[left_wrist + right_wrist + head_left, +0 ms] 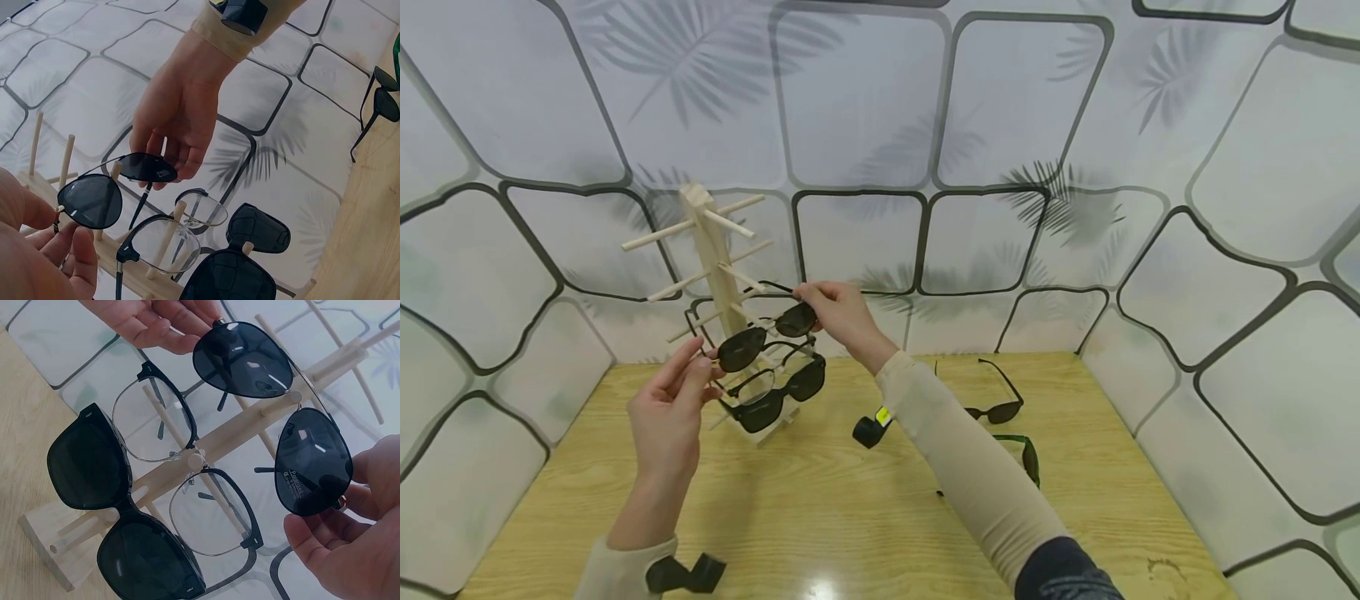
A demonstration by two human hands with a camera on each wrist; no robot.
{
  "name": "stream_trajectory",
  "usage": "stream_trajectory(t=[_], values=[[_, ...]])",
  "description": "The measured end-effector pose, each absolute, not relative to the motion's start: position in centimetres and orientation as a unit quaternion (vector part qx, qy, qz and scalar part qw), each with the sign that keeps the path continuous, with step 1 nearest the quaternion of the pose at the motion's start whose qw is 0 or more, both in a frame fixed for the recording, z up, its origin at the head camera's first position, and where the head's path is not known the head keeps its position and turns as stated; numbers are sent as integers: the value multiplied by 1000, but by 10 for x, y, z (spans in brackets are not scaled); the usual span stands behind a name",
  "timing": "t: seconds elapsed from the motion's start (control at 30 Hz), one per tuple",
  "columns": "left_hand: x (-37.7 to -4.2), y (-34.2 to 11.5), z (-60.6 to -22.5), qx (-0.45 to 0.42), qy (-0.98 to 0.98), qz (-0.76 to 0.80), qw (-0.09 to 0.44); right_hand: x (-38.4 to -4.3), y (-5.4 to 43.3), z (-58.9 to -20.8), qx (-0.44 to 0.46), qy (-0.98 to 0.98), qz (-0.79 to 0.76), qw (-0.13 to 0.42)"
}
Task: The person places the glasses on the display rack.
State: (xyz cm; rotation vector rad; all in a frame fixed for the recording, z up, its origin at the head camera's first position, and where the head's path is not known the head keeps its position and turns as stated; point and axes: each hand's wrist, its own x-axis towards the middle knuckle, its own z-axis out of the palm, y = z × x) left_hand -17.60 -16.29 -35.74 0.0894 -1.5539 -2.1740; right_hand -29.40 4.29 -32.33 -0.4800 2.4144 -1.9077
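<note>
Dark-lensed aviator sunglasses [742, 349] with a thin metal bridge are held up against a wooden display stand [718, 258]. My left hand [670, 408] pinches one hinge end between thumb and fingers. At the opposite hinge, my right hand [842, 317] grips the frame. In the right wrist view, the bridge of these sunglasses overlaps the end of a peg. Just below on the stand hang clear glasses [222, 500] with black brow rims. Under those sit large black sunglasses [150, 562], lowest on the stand.
Bare pegs [658, 236] stick out from the stand's upper part. Black sunglasses [1004, 412] and green-framed sunglasses [1030, 457] lie on the wooden table [820, 517] to the right, partly behind my right sleeve. Patterned walls [865, 100] enclose the back and sides.
</note>
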Motion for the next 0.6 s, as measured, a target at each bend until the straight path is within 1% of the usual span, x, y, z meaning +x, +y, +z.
stream_trajectory(t=[0.6], values=[[-176,-165,-359,29,-574,-784,236,-293,42,-324,-161,773,-614,12]])
